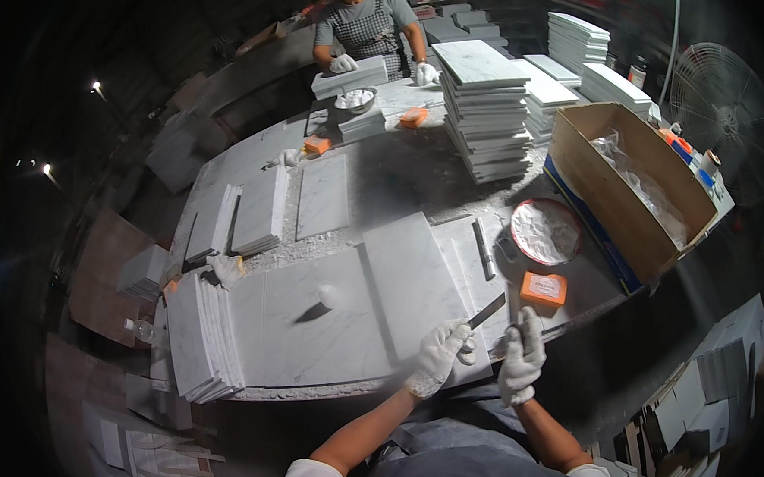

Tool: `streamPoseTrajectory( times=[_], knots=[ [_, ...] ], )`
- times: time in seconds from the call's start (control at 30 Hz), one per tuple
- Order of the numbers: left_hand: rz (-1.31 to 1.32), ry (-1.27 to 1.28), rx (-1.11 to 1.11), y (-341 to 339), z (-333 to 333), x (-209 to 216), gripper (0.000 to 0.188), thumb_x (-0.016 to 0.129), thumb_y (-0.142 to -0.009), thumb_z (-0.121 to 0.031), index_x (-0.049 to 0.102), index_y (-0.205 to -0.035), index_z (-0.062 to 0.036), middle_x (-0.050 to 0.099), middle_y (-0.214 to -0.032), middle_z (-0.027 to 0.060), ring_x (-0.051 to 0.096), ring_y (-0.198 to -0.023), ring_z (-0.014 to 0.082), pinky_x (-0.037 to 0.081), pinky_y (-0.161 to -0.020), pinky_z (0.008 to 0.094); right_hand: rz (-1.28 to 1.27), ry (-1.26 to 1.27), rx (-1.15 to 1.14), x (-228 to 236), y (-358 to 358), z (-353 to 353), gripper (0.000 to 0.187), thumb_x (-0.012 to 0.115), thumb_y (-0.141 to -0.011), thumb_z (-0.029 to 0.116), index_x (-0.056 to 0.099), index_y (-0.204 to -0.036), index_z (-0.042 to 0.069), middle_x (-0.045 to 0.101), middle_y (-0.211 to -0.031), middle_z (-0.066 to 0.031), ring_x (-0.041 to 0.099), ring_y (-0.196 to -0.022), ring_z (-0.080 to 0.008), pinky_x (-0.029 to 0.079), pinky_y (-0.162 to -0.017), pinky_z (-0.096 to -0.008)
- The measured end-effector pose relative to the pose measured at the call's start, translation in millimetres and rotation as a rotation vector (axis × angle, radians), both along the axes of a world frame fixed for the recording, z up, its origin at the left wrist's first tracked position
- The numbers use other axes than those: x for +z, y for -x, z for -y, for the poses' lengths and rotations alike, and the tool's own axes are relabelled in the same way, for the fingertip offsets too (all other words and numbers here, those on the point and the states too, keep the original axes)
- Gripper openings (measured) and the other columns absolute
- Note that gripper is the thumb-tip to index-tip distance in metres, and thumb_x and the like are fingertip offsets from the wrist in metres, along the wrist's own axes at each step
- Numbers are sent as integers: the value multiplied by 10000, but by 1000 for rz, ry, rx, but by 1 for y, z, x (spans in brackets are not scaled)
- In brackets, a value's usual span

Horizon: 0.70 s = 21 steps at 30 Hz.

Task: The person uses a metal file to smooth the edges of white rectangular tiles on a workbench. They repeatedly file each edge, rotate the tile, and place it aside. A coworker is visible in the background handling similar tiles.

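Observation:
In white gloves, both my hands are raised at the table's near edge. My left hand [442,353] is closed around a flat dark blade, like a putty knife [488,311], pointing up and to the right. Beside it, my right hand [521,361] has its fingers stretched upward, with nothing I can make out in them. A grey-white marble-look tile [414,276] lies just beyond my left hand, partly over other slabs. Past my right hand sit an orange box [544,289] and a red-rimmed bowl of white paste [544,232]. A marker-like tube [484,249] lies left of the bowl.
Tile stacks stand at left [201,334] and far right [483,112]. A white lump [325,297] rests on a large slab. An open cardboard box [634,182] occupies the right side, near a fan [726,121]. Across the table, a gloved person [363,41] handles a tile.

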<state>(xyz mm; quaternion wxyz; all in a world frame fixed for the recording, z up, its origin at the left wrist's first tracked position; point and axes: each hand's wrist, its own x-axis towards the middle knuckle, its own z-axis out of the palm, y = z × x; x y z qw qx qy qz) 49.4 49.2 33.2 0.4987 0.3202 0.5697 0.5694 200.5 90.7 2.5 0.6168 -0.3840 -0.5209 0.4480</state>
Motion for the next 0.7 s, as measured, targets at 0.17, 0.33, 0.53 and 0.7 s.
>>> streamPoseTrajectory(
  times=[0.17, 0.33, 0.53, 0.7],
  knots=[
    [-68, 46, 50, 16, -19, 32, 369, 589, -1054, -302, 626, -1141, 54, 670, -854, 80, 649, -671, 121, 534, -617, 253, 82, 2, -117, 23, -61, -54, 395, 571, -1011, 28, 566, -1402, -27, 644, -1016, -35, 559, -814, -88, 471, -728, -237],
    [-162, -21, -8, 31, -64, 67, 339, 600, -1048, -280, 629, -1100, 54, 645, -826, 58, 637, -687, 101, 525, -585, 241, 39, 21, -64, 47, -101, -109, 321, 616, -979, -2, 649, -1297, -28, 690, -1216, -88, 650, -1091, -160, 506, -970, -277],
    [-709, 19, -111, 32, -131, 93, 296, 609, -1028, -315, 718, -989, -41, 650, -787, 39, 621, -651, 82, 526, -568, 249, 328, -14, -55, 73, -125, -162, 255, 675, -944, 43, 719, -1194, 20, 737, -1039, -88, 700, -923, -164, 545, -833, -281],
    [-1138, -77, -200, 18, -179, 97, 352, 548, -967, -357, 712, -946, -46, 698, -861, 219, 694, -805, 374, 523, -690, 480, 833, -168, -75, 95, -128, -188, 182, 672, -926, 166, 752, -1081, 114, 726, -1031, -116, 703, -966, -311, 554, -857, -370]
  ],
)
